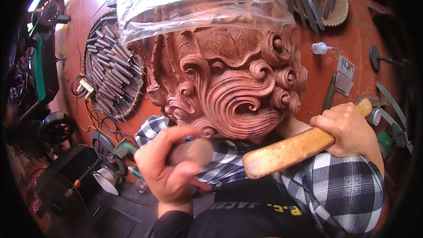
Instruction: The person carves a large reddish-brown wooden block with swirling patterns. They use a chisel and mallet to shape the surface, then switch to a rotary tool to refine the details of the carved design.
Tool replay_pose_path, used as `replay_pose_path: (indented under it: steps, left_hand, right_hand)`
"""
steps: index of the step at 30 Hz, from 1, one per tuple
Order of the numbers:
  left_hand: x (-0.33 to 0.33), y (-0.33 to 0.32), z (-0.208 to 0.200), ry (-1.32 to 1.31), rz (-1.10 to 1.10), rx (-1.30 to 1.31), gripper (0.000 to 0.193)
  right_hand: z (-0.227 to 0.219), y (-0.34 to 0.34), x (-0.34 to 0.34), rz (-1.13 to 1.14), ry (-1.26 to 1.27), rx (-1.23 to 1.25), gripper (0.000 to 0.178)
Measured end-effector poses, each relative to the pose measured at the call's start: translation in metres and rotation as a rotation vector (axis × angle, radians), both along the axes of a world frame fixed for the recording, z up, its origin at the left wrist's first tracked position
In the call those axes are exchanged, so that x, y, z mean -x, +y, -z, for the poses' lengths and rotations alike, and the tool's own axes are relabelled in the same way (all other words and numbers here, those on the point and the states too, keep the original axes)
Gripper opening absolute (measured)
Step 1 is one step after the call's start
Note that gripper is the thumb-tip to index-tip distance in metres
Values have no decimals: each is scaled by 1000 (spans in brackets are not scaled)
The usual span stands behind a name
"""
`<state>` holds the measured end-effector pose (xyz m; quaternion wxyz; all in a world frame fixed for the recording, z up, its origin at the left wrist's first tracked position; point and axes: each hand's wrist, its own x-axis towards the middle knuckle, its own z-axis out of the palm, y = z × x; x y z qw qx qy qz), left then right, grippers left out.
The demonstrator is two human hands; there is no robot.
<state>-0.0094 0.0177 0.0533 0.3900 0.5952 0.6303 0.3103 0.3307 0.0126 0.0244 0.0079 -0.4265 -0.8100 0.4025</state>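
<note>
With your left hand, you are clamping the fingers around a round brown handle, which is looking blurred. With your right hand, you are gripping a yellowish wooden bar, all visible fingers wrapping it. The carved wood is sitting just beyond the left fingers, and a clear plastic sheet is covering its far part. Leftward beyond these fingers, wooden-handled tools are lying together.

From afar, I see carving chisels in a basket left of the wood carving, a squeeze bottle right of it.
</note>
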Motion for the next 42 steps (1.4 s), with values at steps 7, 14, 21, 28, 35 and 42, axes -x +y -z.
replay_pose_path:
  steps: [7, 14, 21, 28, 35, 42]
  left_hand:
    - [-20, 1, 15, 472, 275, 17, 66]
    - [-32, 4, 11, 527, 303, 7, 93]
    - [-42, 3, 13, 495, 261, 101, 99]
    - [-51, 13, 17, 575, 242, 137, 92]
    - [-31, 9, 6, -108, 515, 193, 52]
    - [-43, 23, 2, -1, 1143, -74, 54]
  right_hand:
    - [4, -4, -1, 10, -29, 6, 33]
    - [4, -6, -3, 35, -15, 17, 33]
    - [10, -11, -12, 66, -3, -12, 34]
    - [12, -14, -12, 102, 10, -7, 34]
    - [15, -15, -17, 95, 30, 4, 33]
    - [20, -16, -19, 62, 21, -81, 38]
